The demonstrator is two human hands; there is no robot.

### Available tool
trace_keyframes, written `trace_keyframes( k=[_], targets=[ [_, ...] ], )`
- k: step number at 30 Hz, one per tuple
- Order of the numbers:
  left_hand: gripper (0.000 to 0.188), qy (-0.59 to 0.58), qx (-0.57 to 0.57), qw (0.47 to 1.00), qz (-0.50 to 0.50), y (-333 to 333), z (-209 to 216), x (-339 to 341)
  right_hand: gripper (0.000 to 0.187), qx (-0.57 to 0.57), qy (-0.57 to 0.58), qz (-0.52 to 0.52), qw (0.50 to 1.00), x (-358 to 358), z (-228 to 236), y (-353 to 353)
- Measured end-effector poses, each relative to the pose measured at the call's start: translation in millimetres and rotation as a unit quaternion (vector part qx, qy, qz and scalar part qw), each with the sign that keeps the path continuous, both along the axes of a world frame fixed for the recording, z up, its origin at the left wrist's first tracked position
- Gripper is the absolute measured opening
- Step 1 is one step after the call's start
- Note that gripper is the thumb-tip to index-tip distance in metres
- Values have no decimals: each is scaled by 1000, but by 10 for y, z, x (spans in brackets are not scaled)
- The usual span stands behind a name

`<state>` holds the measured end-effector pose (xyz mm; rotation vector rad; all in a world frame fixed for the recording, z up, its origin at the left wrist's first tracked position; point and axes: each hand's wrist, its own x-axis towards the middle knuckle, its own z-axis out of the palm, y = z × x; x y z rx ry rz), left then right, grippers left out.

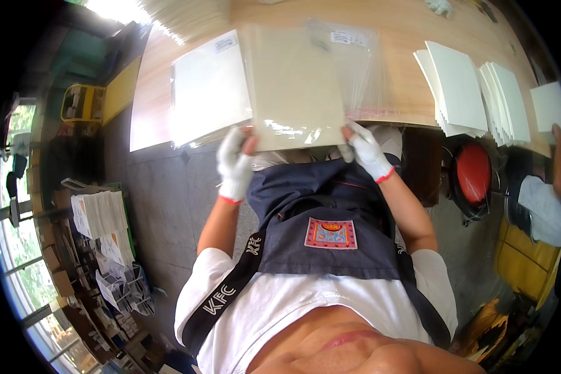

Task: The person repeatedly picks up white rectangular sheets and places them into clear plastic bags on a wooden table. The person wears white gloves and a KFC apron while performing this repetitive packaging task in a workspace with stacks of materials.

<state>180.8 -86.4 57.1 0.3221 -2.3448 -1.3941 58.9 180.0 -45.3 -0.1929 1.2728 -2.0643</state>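
A large cream-coloured flat sheet (296, 81) with a glossy clear plastic sleeve over it lies on the near edge of the table in front of me. My left hand (234, 163), in a white glove with bare fingertips, is closed at its near left corner. At the near right corner, my right hand (369, 149), gloved the same way, pinches the edge. To the left lies a white sheet in a clear sleeve (210, 93) with a small label. Partly under the cream sheet's right side is a pile of clear plastic sleeves (364, 78), also bearing a label.
Stacks of white boards (456, 87) stand fanned at the table's right. Beyond them another person's hand (557, 134) touches a white sheet (547, 103). A red stool (472, 173) sits below the table (151, 118). Paper stacks (100, 214) fill a rack at left.
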Motion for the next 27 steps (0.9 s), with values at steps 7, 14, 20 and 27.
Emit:
trace_keyframes(
  k=[7, 14, 20, 27],
  targets=[
    [29, 48, -98, 979, 175, -1207, 115, 212, 38, 136, 99, 99, 981, -201, 710, -1578],
    [48, 144, 26, 964, 222, -1397, -352, 242, 13, 5, 38, 133, 990, -215, 623, -990],
    [33, 204, 20, 934, 291, -1132, -1198, 565, 41, 564, 233, 210, 764, -321, 519, 1055],
    [34, 144, -272, 946, -100, -24, -1300, 96, 29, 453, 53, -317, 831, -617, 607, 2449]
  ],
)
